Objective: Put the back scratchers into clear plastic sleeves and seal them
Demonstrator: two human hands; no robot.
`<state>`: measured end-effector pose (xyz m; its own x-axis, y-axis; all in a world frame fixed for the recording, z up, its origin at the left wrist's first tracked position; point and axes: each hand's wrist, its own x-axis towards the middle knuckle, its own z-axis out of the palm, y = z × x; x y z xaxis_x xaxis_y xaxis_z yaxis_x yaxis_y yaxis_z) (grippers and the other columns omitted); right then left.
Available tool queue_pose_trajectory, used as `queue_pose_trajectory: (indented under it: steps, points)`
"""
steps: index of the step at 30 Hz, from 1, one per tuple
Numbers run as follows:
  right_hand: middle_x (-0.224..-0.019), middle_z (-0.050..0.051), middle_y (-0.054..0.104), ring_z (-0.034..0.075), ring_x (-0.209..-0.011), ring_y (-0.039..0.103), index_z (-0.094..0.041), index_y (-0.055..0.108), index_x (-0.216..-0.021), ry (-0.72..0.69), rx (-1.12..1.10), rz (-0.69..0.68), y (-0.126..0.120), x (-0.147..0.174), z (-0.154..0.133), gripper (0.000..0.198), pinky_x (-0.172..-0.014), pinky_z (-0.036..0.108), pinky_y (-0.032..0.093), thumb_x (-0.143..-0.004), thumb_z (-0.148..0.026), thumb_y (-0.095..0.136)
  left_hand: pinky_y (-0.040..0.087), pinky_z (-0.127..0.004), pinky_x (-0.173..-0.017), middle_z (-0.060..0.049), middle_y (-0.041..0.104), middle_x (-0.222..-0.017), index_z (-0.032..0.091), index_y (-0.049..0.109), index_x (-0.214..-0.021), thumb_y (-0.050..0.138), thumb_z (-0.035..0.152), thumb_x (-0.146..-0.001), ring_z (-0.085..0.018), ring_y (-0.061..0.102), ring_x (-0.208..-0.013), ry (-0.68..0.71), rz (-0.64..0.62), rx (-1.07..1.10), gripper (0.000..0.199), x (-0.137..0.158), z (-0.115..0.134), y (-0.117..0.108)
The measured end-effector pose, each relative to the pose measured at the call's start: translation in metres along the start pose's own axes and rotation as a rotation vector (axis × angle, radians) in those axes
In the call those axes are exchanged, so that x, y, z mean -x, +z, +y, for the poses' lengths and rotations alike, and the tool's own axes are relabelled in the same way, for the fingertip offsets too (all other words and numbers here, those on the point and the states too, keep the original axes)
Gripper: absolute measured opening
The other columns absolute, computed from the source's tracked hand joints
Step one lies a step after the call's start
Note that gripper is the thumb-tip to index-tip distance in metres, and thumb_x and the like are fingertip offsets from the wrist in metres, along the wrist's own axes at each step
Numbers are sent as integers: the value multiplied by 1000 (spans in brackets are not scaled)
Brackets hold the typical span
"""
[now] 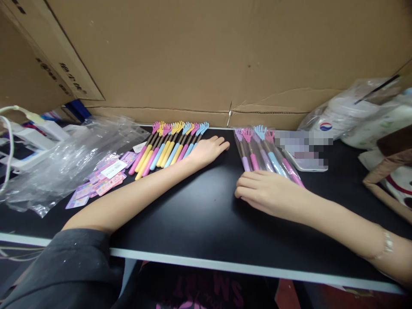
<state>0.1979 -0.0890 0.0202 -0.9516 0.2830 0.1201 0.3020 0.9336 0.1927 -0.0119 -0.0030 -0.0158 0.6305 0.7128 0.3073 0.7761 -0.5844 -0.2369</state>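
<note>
Back scratchers (165,154) are lying in a row on the tabletop (193,214) beside the left hand (210,151), whose fingers are resting slightly apart. The right hand (270,189) is holding its fingers curled close together by the bagged scratchers (274,161); whether they are gripping, I cannot tell.

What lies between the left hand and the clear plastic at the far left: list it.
Head view: the row of back scratchers beside the left hand, then the printed cards toward the clear plastic.
</note>
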Motion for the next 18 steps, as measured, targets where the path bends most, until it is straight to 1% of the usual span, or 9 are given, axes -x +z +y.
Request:
queue_pose_trajectory:
  steps: [2,4,9,12,18]
  points:
    - [-75,2,59,17,-72,52,-18,58,-79,-68,12,6,6,-16,-6,21,-67,31,37,-93,-13,44,42,-25,-60,-6,61,-105,19,58,-111,39,11,-95,-20,57,-97,0,-1,3,26,0,0,0]
    - [-75,1,58,16,-70,49,-19,57,-78,-117,12,36,11,-29,-12,20,-65,30,35,-93,-12,45,42,-25,-61,-6,61,-105,19,58,-112,38,11,-95,-20,57,-98,0,-2,4,27,0,0,0]
    - [-78,2,57,16,-73,45,-18,56,-83,-209,-55,142,28,-48,-22,19,-61,30,28,-94,-12,41,43,-26,-62,-6,61,-106,19,57,-113,37,11,-96,-20,57,-98,4,-7,6,28,-1,-1,2]
    - [-79,2,56,16,-73,43,-18,56,-86,-198,-90,201,37,-49,-27,20,-62,30,28,-94,-11,39,43,-26,-62,-6,60,-106,19,58,-112,38,11,-96,-20,57,-98,5,-6,8,27,-1,-2,2]
    - [-81,2,57,17,-76,41,-17,57,-88,-138,-113,232,41,-47,-31,18,-65,30,29,-91,-9,42,42,-26,-59,-6,60,-106,19,58,-113,38,10,-95,-20,56,-98,-4,-18,2,28,0,0,-1]
